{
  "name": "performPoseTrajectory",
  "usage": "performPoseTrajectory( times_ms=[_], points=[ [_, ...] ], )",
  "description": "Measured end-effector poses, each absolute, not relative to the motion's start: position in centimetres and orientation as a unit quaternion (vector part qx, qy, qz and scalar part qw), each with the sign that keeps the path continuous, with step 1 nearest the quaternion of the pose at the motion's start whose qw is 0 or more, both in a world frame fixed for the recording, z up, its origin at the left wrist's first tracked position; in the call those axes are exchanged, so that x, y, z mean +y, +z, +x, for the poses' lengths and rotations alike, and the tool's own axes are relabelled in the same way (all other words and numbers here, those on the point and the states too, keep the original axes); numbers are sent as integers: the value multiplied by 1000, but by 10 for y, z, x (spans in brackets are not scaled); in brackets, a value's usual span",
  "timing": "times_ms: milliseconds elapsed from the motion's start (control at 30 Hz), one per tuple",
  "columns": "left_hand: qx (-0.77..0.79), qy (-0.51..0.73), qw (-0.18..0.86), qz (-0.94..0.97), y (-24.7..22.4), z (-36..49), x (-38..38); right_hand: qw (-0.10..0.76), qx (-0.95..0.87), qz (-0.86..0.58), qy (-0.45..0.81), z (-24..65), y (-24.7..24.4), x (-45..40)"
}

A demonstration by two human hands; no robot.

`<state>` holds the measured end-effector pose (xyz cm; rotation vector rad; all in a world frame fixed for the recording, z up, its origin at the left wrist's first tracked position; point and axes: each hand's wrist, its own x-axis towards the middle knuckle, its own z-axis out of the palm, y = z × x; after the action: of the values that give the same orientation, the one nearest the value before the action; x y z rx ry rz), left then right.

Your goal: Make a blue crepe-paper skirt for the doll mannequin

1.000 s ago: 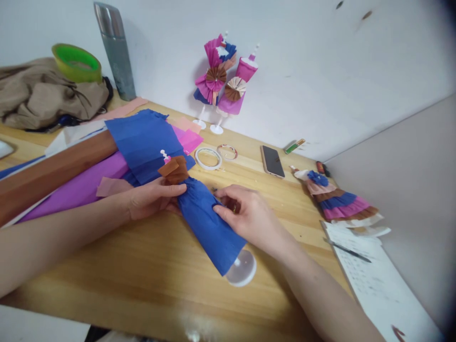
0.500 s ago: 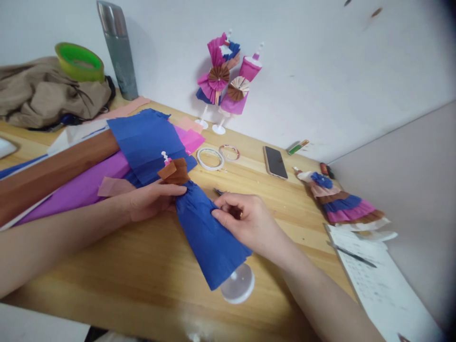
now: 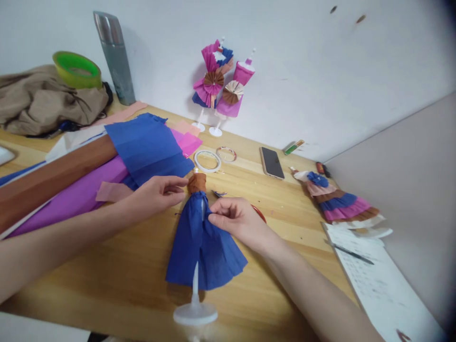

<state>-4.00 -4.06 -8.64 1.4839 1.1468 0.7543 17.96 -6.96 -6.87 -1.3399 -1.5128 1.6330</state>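
A small dress form stands on a white base (image 3: 195, 313), its stem showing through an opening in the blue paper skirt (image 3: 217, 256). Above the skirt, brown paper (image 3: 197, 183) wraps the bodice. My right hand (image 3: 231, 216) pinches the skirt's edge near the waist, on the right side. My left hand (image 3: 160, 192) is at the left of the bodice, thumb and fingers apart, fingertips close to the brown paper, with nothing held. Red-handled scissors (image 3: 259, 213) lie partly hidden behind my right hand.
Rolls and sheets of crepe paper (image 3: 146, 147) lie at the left. Two tape rings (image 3: 207, 161), a phone (image 3: 272, 162) and two dressed forms (image 3: 213, 88) are toward the wall. At the right are a striped paper dress (image 3: 342, 204) and a written sheet (image 3: 370, 275) with a pen.
The dress form has turned and become more upright, showing the skirt's opening and the stem. My left hand has let go of the waist and opened. The skirt has spread wider.
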Motion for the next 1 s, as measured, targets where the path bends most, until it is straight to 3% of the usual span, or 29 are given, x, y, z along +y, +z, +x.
performPoseTrajectory(
  times_ms=[133, 233, 700, 800, 1000],
  points=[
    [381, 331, 352, 788, -84, -39, -52, 230, -527, -501, 646, 183, -65, -72],
    [299, 304, 290, 857, -86, -39, -53, 221, -525, -499, 653, 185, -65, -72],
    [285, 305, 292, 860, -101, -41, -55, 180, -662, -471, 555, 192, -67, -83],
    [289, 301, 300, 858, -107, -43, -54, 205, -650, -481, 552, 196, -66, -77],
    [298, 296, 291, 859, -109, -45, -52, 254, -719, -502, 408, 194, -84, -68]
  ],
)
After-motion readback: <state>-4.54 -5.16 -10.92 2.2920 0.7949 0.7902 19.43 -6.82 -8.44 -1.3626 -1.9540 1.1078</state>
